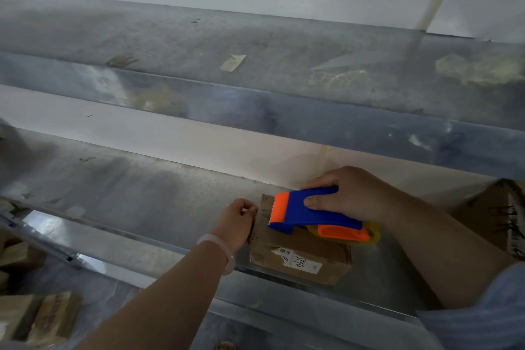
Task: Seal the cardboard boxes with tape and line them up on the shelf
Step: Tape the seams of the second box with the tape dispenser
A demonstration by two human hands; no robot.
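Note:
A small brown cardboard box (pixel 298 253) with a white label lies on the metal shelf (pixel 142 187). My right hand (pixel 352 196) grips the blue handle of a blue and orange tape dispenser (pixel 312 216), whose toothed orange edge rests on the box top near its left end. My left hand (pixel 237 220) sits against the box's left end, with fingers curled and pinching at the tape edge or box corner there. A second cardboard box (pixel 494 216) stands at the right, partly hidden by my right arm.
An upper metal shelf (pixel 255 85) carries scraps of tape and paper. A white wall rises behind the shelves. More cardboard boxes (pixel 37 318) lie low at the left, below the shelf's front rail (pixel 127 236).

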